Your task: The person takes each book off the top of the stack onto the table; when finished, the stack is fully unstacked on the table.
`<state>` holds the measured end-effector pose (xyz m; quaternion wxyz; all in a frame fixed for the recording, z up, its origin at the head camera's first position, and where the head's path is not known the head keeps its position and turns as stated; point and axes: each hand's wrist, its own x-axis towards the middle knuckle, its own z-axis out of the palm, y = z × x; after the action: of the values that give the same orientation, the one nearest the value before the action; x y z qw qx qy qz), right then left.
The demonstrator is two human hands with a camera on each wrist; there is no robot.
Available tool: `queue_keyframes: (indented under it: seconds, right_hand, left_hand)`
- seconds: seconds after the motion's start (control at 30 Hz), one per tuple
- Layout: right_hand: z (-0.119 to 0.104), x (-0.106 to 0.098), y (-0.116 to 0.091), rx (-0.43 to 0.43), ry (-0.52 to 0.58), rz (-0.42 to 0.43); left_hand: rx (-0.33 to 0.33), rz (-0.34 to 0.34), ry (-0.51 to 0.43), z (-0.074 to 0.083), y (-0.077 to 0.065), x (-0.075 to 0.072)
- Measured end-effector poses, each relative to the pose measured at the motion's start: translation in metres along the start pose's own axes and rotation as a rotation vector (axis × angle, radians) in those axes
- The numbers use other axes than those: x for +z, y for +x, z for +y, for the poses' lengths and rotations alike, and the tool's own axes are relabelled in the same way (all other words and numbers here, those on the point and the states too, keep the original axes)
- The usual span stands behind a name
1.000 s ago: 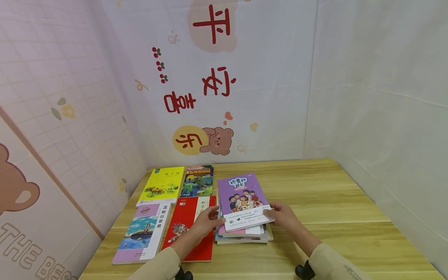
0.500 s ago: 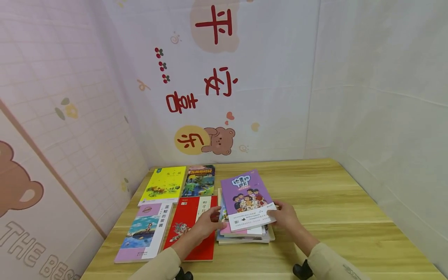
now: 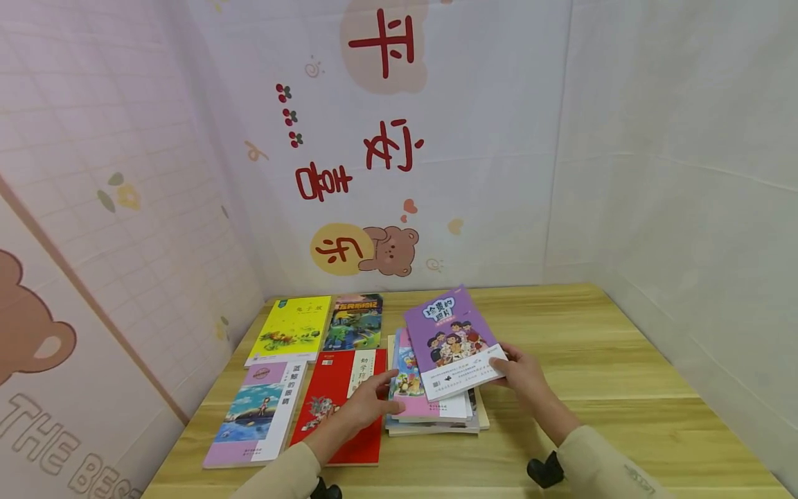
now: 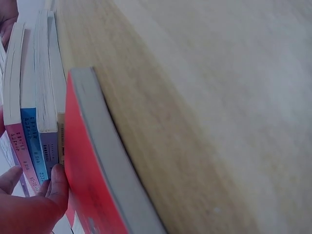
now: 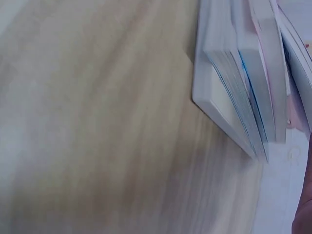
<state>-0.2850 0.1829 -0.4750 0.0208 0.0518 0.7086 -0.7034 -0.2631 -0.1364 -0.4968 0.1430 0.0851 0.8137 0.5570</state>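
A purple paperback book (image 3: 450, 333) with a white band tilts over the right part of a stack of books (image 3: 411, 388). My right hand (image 3: 526, 378) pinches its lower right corner, thumb on the cover. In the right wrist view the hand (image 5: 305, 197) shows only at the edge, with the page edges of the stack (image 5: 239, 83) beside it. My left hand (image 3: 368, 402) is at the stack's left side, fingers loosely bent. In the left wrist view its fingertips are right at the spines, among them a blue spine (image 4: 33, 141). A pink book with a cartoon cover tops the stack.
Left of the stack lies a red book (image 3: 327, 388), close to my left hand, and a lilac and blue book (image 3: 255, 416). Behind them are a yellow book (image 3: 291, 326) and a dark green illustrated book (image 3: 354, 322). A printed curtain (image 3: 486, 173) rises behind the wooden table (image 3: 598, 374).
The purple book has slid and lifted to the right and away with my right hand, uncovering the pink book beneath. My left hand has let go of its edge and stays by the stack.
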Motion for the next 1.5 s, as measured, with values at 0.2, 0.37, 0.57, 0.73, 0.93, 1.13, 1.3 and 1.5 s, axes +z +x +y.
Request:
queue_keyframes:
  seconds: [0.2, 0.37, 0.57, 0.73, 0.93, 1.13, 1.3, 1.5]
  right_hand:
    - [-0.006, -0.016, 0.014, -0.032, -0.018, 0.042]
    - [-0.011, -0.036, 0.028, -0.046, -0.010, 0.068]
    - [-0.014, -0.060, 0.043, -0.062, -0.007, 0.106]
    - [-0.014, -0.074, 0.053, -0.055, -0.030, 0.138]
    - [-0.008, -0.086, 0.064, -0.040, -0.064, 0.164]
    - [0.004, -0.091, 0.078, 0.022, -0.086, 0.164]
    - [0.007, -0.089, 0.089, 0.044, -0.036, 0.155]
    - [0.009, -0.084, 0.101, 0.036, -0.038, 0.154]
  left_hand:
    - [0.005, -0.009, 0.001, 0.001, -0.001, -0.001]
    - [-0.014, -0.005, 0.002, 0.001, 0.000, -0.001]
    - [-0.019, -0.004, 0.002, 0.000, 0.000, -0.001]
    - [-0.023, -0.004, -0.001, 0.002, 0.000, -0.001]
    - [-0.018, -0.005, 0.005, 0.003, -0.001, -0.001]
    - [-0.031, 0.000, -0.007, 0.003, -0.001, 0.001]
    - [-0.038, 0.005, -0.008, 0.003, -0.001, 0.000]
    - [-0.019, -0.002, -0.010, 0.004, -0.002, 0.000]
